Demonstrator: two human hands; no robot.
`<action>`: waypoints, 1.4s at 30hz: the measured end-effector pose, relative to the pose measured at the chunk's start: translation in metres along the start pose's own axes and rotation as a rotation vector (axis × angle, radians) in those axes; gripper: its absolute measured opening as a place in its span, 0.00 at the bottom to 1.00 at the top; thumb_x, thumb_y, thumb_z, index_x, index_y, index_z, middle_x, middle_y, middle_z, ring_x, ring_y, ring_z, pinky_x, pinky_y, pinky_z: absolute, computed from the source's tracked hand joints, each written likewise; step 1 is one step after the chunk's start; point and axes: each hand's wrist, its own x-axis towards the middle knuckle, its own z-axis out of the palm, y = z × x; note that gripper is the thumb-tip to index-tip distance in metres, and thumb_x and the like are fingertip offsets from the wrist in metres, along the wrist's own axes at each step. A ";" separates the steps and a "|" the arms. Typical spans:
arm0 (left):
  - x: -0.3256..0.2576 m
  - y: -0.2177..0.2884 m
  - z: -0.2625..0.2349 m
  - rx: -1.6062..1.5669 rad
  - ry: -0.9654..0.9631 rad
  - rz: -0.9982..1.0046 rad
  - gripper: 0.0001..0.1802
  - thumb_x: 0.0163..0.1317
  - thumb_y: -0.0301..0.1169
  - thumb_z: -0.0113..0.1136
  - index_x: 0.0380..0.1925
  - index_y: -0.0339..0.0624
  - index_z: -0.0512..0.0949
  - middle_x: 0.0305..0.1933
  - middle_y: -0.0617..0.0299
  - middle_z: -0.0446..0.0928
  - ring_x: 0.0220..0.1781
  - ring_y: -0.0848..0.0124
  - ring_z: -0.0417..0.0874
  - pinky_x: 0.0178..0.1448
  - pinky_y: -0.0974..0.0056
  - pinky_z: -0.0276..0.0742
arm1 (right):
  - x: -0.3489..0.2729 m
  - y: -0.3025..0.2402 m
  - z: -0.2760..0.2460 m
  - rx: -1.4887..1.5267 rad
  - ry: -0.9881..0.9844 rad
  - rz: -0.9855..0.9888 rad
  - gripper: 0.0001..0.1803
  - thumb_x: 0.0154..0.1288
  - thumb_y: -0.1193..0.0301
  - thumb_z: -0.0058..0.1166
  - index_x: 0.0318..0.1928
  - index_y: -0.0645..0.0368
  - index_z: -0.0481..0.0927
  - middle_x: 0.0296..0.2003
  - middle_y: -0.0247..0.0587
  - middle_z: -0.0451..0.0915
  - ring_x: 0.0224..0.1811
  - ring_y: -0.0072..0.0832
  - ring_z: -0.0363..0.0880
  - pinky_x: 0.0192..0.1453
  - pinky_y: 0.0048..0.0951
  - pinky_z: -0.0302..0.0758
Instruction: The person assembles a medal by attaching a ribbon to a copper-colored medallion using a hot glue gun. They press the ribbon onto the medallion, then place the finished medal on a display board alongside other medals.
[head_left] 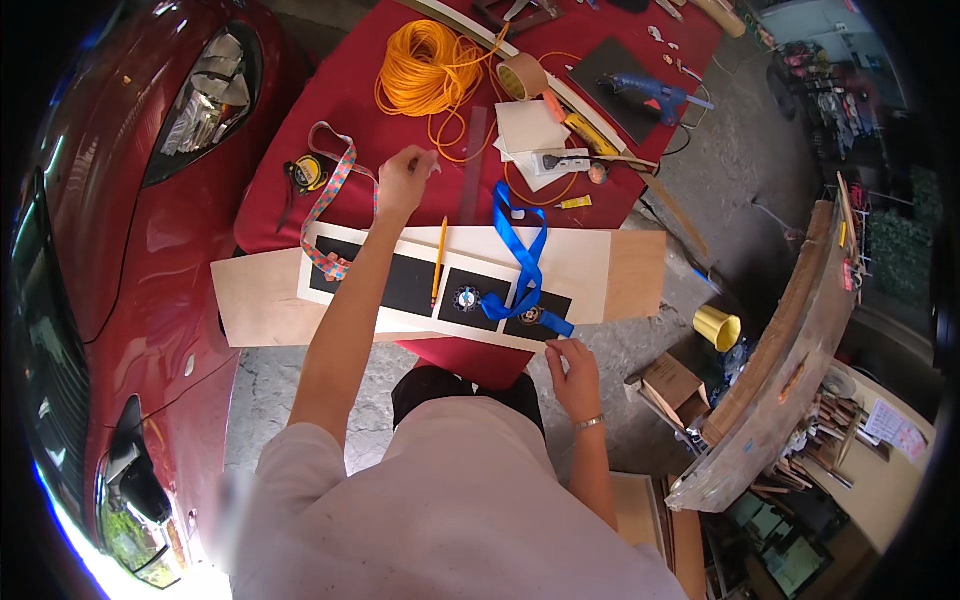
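Observation:
My left hand [402,186] reaches over the red cloth with its fingers pinched around a small whitish scrap I cannot make out. Below its forearm lies a long white-framed board [478,326] with black panels. On the board rest a yellow pencil [440,262], a medal [466,298] and a second round medal [530,315] by a blue ribbon [519,247] that loops beyond the far edge. A colourful patterned lanyard [322,205] curves across the board's left end, its medal partly hidden. My right hand [575,378] is at the near right corner, thumb and fingers apart, fingertips near the ribbon's end.
Past the board on the red table [350,90] lie an orange cord coil [428,68], brown tape roll [522,76], tape measure [306,175], glue gun [650,95], utility knife [590,133] and power strip [560,161]. A red car [150,250] stands close left; a cluttered bench [770,370] stands right.

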 end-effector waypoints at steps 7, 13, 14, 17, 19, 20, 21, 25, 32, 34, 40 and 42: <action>0.000 -0.006 0.011 0.085 0.008 -0.156 0.10 0.70 0.30 0.65 0.37 0.31 0.84 0.29 0.56 0.86 0.32 0.74 0.87 0.39 0.65 0.82 | 0.062 0.045 -0.041 -0.006 0.029 -0.072 0.06 0.71 0.70 0.61 0.44 0.57 0.84 0.39 0.43 0.85 0.42 0.45 0.83 0.46 0.43 0.74; -0.042 0.022 0.044 0.174 0.179 -0.157 0.16 0.74 0.36 0.60 0.38 0.32 0.85 0.28 0.55 0.85 0.32 0.75 0.85 0.38 0.63 0.79 | 0.157 0.103 -0.083 0.014 -0.030 -0.283 0.06 0.71 0.70 0.61 0.42 0.58 0.84 0.39 0.43 0.85 0.41 0.45 0.83 0.45 0.42 0.73; -0.056 0.031 0.055 0.166 0.203 -0.138 0.17 0.75 0.37 0.59 0.37 0.32 0.85 0.28 0.55 0.85 0.32 0.75 0.84 0.38 0.64 0.79 | 0.170 0.108 -0.089 0.013 -0.059 -0.306 0.06 0.71 0.70 0.61 0.42 0.59 0.84 0.39 0.43 0.85 0.41 0.45 0.83 0.44 0.42 0.73; -0.103 0.060 0.105 -0.013 0.015 -0.367 0.13 0.75 0.34 0.59 0.37 0.35 0.86 0.30 0.60 0.85 0.34 0.76 0.85 0.39 0.66 0.79 | 0.194 0.115 -0.110 0.103 -0.115 -0.347 0.09 0.72 0.70 0.60 0.47 0.61 0.84 0.41 0.47 0.85 0.43 0.44 0.83 0.49 0.40 0.77; -0.137 0.083 0.161 -0.285 -0.046 -0.440 0.09 0.74 0.29 0.58 0.41 0.37 0.85 0.33 0.61 0.86 0.36 0.75 0.86 0.42 0.67 0.81 | 0.195 0.113 -0.121 0.269 -0.220 -0.348 0.10 0.71 0.70 0.62 0.49 0.62 0.83 0.40 0.46 0.85 0.42 0.41 0.85 0.48 0.37 0.78; -0.151 0.096 0.183 -0.202 -0.144 -0.374 0.08 0.75 0.29 0.58 0.42 0.37 0.84 0.35 0.61 0.86 0.36 0.74 0.87 0.45 0.66 0.83 | 0.193 0.111 -0.123 0.363 -0.289 -0.358 0.11 0.71 0.71 0.63 0.50 0.63 0.83 0.40 0.45 0.85 0.42 0.39 0.86 0.48 0.36 0.79; -0.165 0.109 0.203 -0.196 -0.183 -0.340 0.08 0.74 0.29 0.60 0.43 0.36 0.83 0.36 0.61 0.86 0.37 0.74 0.87 0.44 0.66 0.83 | 0.188 0.109 -0.124 0.392 -0.362 -0.352 0.12 0.70 0.71 0.64 0.51 0.63 0.83 0.39 0.44 0.86 0.41 0.36 0.86 0.47 0.34 0.80; -0.197 0.145 0.249 -0.631 -0.096 -0.570 0.08 0.72 0.26 0.64 0.45 0.30 0.81 0.40 0.58 0.86 0.40 0.73 0.88 0.47 0.68 0.86 | 0.170 0.115 -0.127 0.469 -0.466 -0.288 0.13 0.69 0.72 0.66 0.50 0.65 0.82 0.37 0.44 0.86 0.38 0.31 0.87 0.44 0.31 0.81; -0.229 0.154 0.223 -0.557 -0.127 -0.538 0.10 0.72 0.27 0.65 0.46 0.28 0.80 0.41 0.57 0.86 0.44 0.71 0.89 0.52 0.67 0.87 | 0.131 0.117 -0.126 0.444 -0.466 -0.265 0.08 0.72 0.72 0.62 0.42 0.65 0.80 0.32 0.45 0.85 0.34 0.29 0.87 0.39 0.29 0.81; -0.240 0.155 0.220 -0.537 -0.094 -0.494 0.11 0.74 0.29 0.62 0.46 0.29 0.81 0.39 0.58 0.85 0.41 0.72 0.88 0.50 0.67 0.86 | 0.118 0.109 -0.125 0.421 -0.439 -0.360 0.09 0.75 0.71 0.60 0.41 0.65 0.79 0.30 0.45 0.84 0.32 0.29 0.86 0.37 0.29 0.80; -0.292 0.160 0.202 -0.389 -0.030 -0.377 0.15 0.80 0.33 0.54 0.37 0.33 0.80 0.29 0.64 0.81 0.31 0.77 0.81 0.39 0.69 0.79 | 0.078 0.094 -0.120 0.464 -0.384 -0.153 0.10 0.79 0.67 0.54 0.41 0.63 0.76 0.26 0.42 0.80 0.25 0.27 0.78 0.30 0.28 0.74; -0.309 0.160 0.200 -0.420 -0.040 -0.416 0.15 0.80 0.34 0.54 0.39 0.33 0.80 0.30 0.64 0.81 0.32 0.77 0.81 0.39 0.69 0.79 | 0.064 0.093 -0.119 0.367 -0.312 -0.275 0.09 0.80 0.70 0.53 0.41 0.63 0.76 0.29 0.37 0.81 0.28 0.20 0.78 0.31 0.25 0.75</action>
